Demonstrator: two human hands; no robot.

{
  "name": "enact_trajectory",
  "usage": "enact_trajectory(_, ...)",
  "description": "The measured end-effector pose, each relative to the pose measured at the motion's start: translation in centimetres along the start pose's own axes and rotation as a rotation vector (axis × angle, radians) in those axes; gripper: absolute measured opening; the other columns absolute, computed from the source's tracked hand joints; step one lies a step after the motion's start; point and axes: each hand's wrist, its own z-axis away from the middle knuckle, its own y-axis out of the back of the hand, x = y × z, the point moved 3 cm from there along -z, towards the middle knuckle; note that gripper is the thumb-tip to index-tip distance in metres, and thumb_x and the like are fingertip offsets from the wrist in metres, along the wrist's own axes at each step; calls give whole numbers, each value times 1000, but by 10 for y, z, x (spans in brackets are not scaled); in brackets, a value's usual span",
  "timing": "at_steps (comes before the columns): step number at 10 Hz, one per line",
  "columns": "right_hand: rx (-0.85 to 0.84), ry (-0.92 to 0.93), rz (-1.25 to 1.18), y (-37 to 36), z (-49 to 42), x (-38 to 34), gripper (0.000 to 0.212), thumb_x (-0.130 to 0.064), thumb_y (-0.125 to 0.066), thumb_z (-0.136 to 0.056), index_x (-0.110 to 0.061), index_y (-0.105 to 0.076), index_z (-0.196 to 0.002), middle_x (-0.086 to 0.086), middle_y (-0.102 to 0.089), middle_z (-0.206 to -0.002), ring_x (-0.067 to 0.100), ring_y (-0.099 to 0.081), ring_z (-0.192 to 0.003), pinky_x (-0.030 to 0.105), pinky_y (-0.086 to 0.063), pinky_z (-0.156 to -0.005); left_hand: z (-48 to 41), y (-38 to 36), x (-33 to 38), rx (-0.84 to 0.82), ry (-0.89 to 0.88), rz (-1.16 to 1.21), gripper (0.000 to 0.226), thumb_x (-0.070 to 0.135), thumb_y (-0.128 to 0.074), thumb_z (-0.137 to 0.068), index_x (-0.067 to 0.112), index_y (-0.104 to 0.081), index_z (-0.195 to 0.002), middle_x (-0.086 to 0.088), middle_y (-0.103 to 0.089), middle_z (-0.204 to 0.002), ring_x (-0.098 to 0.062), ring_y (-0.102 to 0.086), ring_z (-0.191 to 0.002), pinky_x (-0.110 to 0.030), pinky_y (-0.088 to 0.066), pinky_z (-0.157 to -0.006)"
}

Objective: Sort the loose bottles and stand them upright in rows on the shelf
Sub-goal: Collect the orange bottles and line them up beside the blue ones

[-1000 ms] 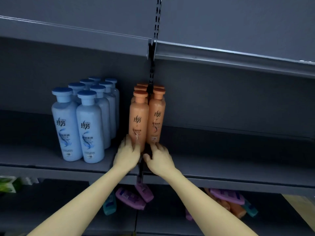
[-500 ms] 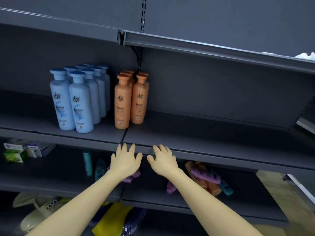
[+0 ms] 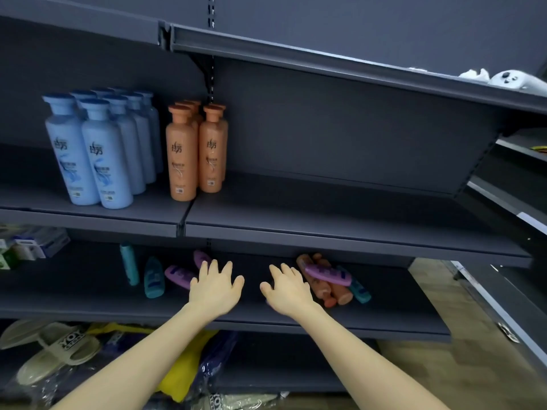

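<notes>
On the upper shelf (image 3: 325, 232), blue bottles (image 3: 88, 155) stand upright in rows at the left, with orange bottles (image 3: 181, 155) in rows beside them. One shelf lower (image 3: 88, 306), loose bottles lie flat: teal ones (image 3: 154, 278), purple ones (image 3: 177, 276) near my left hand, and a pile of orange bottles (image 3: 334, 288) with a purple bottle (image 3: 327, 274) across it near my right hand. My left hand (image 3: 214, 288) and my right hand (image 3: 285, 290) hover over the lower shelf with fingers spread, holding nothing.
Boxed goods (image 3: 26, 247) sit at the left end of the lower shelf. Packaged slippers (image 3: 56, 350) and a yellow pack (image 3: 189, 365) fill the bottom shelf. White plush toys (image 3: 509, 79) lie on the top shelf at right. Another shelving unit (image 3: 518, 202) angles in at right.
Both hands have left the orange bottles on the upper shelf and dropped to the lower shelf with the loose bottles. The view has pulled back and tilted down.
</notes>
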Motion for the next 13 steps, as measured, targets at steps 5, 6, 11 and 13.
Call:
enact_trajectory(5, -11, -269, -51, -20, 18, 34, 57, -39, -35, -98, -19, -22, -149, 8, -15, -157, 29, -10, -145, 51, -19, -111, -21, -29, 27, -172, -220, -70, 57, 43, -27, -99, 19, -18, -150, -13, -11, -157, -30, -1, -145, -46, -17, -113)
enact_trajectory(6, -11, -333, -56, -24, 24, 45, 57, -39, -35, -98, -19, -20, -150, 8, -14, -158, 29, -10, -145, 51, -19, -111, -23, -39, 35, -212, -280, -92, 57, 43, -27, -99, 19, -18, -150, -13, -12, -157, -31, -1, -145, -46, -18, -113)
enact_trajectory(11, -20, -530, -143, -31, 47, 105, 57, -40, -34, -99, -18, -20, -150, 6, -14, -158, 30, -9, -145, 50, -20, -111, -24, -90, 86, -356, -430, -160, 58, 46, -26, -99, 19, -18, -150, -11, -14, -157, -31, -3, -145, -46, -19, -113)
enact_trajectory(13, -40, -476, -135, -23, 37, 140, 56, -39, -35, -99, -18, -20, -149, 7, -15, -157, 29, -9, -145, 50, -21, -111, -33, -105, 115, -337, -379, -133, 58, 45, -27, -99, 19, -18, -150, -11, -15, -157, -30, -3, -145, -46, -20, -113)
